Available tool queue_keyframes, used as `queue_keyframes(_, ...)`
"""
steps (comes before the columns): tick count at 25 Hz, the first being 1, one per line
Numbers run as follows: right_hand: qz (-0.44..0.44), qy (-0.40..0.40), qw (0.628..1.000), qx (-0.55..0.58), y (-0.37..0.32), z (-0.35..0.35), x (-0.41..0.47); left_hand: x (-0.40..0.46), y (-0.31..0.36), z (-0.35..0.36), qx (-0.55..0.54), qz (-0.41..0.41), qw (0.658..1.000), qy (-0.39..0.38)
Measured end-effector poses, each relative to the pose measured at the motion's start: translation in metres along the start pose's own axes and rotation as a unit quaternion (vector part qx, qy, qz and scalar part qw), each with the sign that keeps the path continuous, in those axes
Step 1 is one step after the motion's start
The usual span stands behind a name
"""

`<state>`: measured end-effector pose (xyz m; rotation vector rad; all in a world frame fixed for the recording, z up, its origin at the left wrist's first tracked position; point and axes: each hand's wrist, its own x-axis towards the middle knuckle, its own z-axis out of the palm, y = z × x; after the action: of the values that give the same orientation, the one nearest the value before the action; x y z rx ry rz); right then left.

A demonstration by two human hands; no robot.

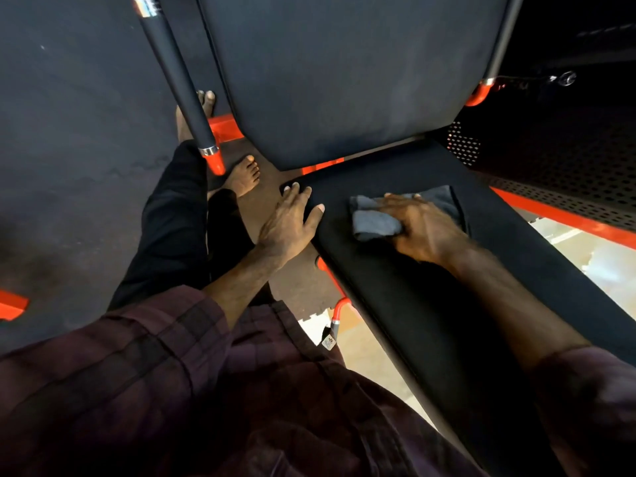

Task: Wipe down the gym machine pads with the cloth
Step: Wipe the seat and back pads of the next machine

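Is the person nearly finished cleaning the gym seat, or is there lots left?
Hard to call anything finished: no wiped patch shows. Right now the right hand holds the grey cloth against the black seat pad near its far end, while the left hand rests flat on the pad's corner. Probably left: the long near stretch of the seat and the upright back pad.
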<state>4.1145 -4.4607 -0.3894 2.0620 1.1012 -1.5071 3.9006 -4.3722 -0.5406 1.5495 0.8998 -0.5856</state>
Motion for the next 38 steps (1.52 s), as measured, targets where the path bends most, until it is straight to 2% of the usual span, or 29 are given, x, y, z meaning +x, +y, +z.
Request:
queue_keyframes(2,-0.017,-0.019,1.0,-0.004,-0.02,0.008,0.011,0.0,0.001,-0.001,0.008,0.003,1.0,0.001)
queue_keyframes(5,-0.119,-0.077,0.989,0.033,-0.016,0.01,-0.021,-0.001,0.002,-0.001,0.007,0.002,1.0,-0.006)
queue_keyframes(7,-0.088,-0.044,0.994,0.037,0.009,-0.007,-0.028,-0.002,0.005,0.0,0.005,-0.001,1.0,-0.011)
queue_keyframes(10,0.041,0.013,0.999,-0.016,0.013,-0.014,0.0,-0.003,0.015,0.004,0.014,-0.003,1.0,-0.007)
queue_keyframes(11,0.042,0.012,0.999,-0.024,0.006,-0.009,0.008,-0.003,0.019,0.005,0.019,-0.003,1.0,-0.006)
queue_keyframes(15,-0.087,-0.031,0.995,0.031,0.014,-0.002,-0.026,-0.001,0.023,0.007,0.047,0.011,0.999,-0.008)
queue_keyframes(16,-0.079,-0.022,0.996,0.032,0.028,-0.009,-0.033,-0.001,0.022,0.007,0.052,0.017,0.998,-0.008)
queue_keyframes(20,0.076,0.044,0.996,-0.011,0.048,-0.021,0.001,0.002,0.026,0.009,0.084,0.035,0.996,-0.016)
queue_keyframes(21,0.072,0.045,0.996,-0.02,0.042,-0.016,0.006,0.003,0.029,0.009,0.092,0.041,0.995,-0.017)
queue_keyframes(25,-0.063,-0.01,0.997,0.041,0.048,-0.01,-0.041,0.008,0.036,0.01,0.113,0.054,0.992,-0.025)
queue_keyframes(27,-0.038,0.02,0.998,0.042,0.077,-0.023,-0.054,0.011,0.037,0.01,0.115,0.052,0.992,-0.026)
queue_keyframes(30,0.113,0.074,0.991,-0.01,0.089,-0.035,-0.024,0.013,0.041,0.012,0.124,0.055,0.99,-0.025)
queue_keyframes(31,0.116,0.075,0.99,-0.02,0.083,-0.034,-0.014,0.014,0.043,0.013,0.124,0.059,0.99,-0.028)
queue_keyframes(35,-0.009,0.004,1.0,0.021,0.079,-0.031,-0.034,0.02,0.046,0.011,0.123,0.078,0.988,-0.049)
queue_keyframes(37,0.024,0.023,0.999,0.015,0.098,-0.039,-0.044,0.021,0.046,0.011,0.122,0.079,0.988,-0.051)
queue_keyframes(38,0.069,0.042,0.997,0.011,0.103,-0.044,-0.038,0.021,0.047,0.012,0.12,0.078,0.988,-0.049)
